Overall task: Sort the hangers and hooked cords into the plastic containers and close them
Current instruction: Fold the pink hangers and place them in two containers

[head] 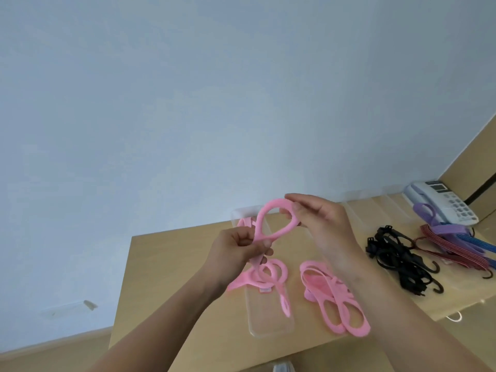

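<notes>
Two hands hold one pink hanger (258, 226) above the desk (166, 264): your left hand (236, 249) has its grip curled round the lower stem, and your right hand (322, 218) pinches the upper loop. Beneath, more pink hangers (243, 281) lie on a clear container (268, 318); a pink pile (316, 283) sits just right of it, then black hooked cords (400, 257) and striped cords (453, 245) near a phone (448, 202).

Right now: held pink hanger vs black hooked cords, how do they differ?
Colour: the pink hanger is pink, the black hooked cords black. Pose: the pink hanger is held above the table by the left hand and right hand; the black hooked cords lie bundled on it. Shape: the pink hanger is a flat band with a wide loop; the black hooked cords are thin, with curved end hooks.
</notes>
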Available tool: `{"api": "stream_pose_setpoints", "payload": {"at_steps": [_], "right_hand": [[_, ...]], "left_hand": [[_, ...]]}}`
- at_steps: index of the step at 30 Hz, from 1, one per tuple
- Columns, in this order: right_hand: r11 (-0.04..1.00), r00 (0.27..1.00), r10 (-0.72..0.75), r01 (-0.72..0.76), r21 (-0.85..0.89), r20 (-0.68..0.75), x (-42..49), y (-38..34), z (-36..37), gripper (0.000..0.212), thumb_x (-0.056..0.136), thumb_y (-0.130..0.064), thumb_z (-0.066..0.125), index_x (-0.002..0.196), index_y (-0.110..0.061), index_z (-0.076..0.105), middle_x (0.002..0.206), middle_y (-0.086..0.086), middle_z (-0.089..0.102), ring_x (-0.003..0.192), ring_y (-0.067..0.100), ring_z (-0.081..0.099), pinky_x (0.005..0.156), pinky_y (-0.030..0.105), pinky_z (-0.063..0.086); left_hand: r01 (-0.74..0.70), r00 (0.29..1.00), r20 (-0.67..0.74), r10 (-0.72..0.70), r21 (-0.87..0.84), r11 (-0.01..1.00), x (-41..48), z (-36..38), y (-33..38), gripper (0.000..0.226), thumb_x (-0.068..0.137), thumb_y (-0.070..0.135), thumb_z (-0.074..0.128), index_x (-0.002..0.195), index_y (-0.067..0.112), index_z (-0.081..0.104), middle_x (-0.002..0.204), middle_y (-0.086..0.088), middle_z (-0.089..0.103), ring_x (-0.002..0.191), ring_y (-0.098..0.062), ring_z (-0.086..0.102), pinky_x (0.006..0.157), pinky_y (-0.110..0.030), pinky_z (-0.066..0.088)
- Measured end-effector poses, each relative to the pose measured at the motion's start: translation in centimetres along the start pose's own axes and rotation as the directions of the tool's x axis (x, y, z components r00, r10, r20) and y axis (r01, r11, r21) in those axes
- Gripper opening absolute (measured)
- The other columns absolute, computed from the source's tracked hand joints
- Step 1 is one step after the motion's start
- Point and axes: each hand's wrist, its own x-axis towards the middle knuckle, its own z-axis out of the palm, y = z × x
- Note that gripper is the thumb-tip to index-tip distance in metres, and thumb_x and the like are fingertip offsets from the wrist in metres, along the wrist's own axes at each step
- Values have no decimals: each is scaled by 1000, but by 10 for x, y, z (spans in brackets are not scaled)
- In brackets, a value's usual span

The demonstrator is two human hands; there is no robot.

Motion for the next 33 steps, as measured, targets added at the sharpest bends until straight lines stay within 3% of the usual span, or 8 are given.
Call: {"api": "stream_pose_setpoints", "payload": {"at_steps": [2,6,9,11,15,20,25,33], "right_hand": [[997,997,-74,74,28,2,-1,-10,-3,26,97,-7,59,97,-24,78,95,0,78,97,17,74,90,33,55],[954,955,-296,297,-33,9,9,-32,-8,26,94,-11,62,91,-30,78,91,-5,78,92,12,74,81,19,55],[890,897,-438,441,-117,54,19,-43,-10,17,89,-18,66,96,-30,76,95,-12,77,94,12,73,84,23,55],[805,836,-538,548,-227,112,25,-42,-9,16,86,-15,72,97,-25,78,95,-15,76,94,11,72,83,27,56],[603,703,-677,699,-383,218,32,-29,-5,22,77,4,79,94,-10,80,96,-3,75,99,18,68,84,34,55],[443,597,-751,772,-455,281,40,-17,-8,17,78,3,78,89,-9,80,92,0,73,91,24,63,80,30,52],[436,595,-746,776,-456,298,46,-12,-13,17,78,2,79,90,-10,80,87,-2,72,88,25,60,79,27,49],[513,675,-682,716,-475,282,46,-14,-17,14,78,-1,81,88,-11,79,85,-3,70,88,24,59,75,30,51]], "left_hand": [[-24,1000,-10,23,-68,997,-3,7,12,10,92,15,76,88,6,78,87,-16,78,70,-19,71,68,-28,57],[-53,997,-59,44,-145,988,-3,22,36,15,85,24,82,86,9,80,88,-15,78,68,-21,71,59,-26,54],[-89,980,-191,49,-207,974,4,26,51,35,72,35,85,82,2,77,79,-20,73,63,-23,67,51,-22,48],[-88,970,-241,30,-232,969,7,25,58,31,73,34,85,80,5,77,73,-15,70,63,-21,65,50,-21,46],[-91,984,-170,49,-253,963,9,24,64,30,81,30,83,101,8,80,87,-12,72,81,-21,70,70,-27,56],[-121,976,-208,66,-267,956,11,34,61,32,90,24,77,109,-1,76,108,-36,68,94,-36,68,90,-47,60],[-105,964,-263,47,-211,972,15,47,53,25,102,19,61,110,0,76,111,-30,73,108,-47,69,98,-57,56],[-106,953,-293,72,-103,989,22,53,51,24,105,18,57,112,11,79,111,-21,76,111,-40,70,106,-57,51]]}}
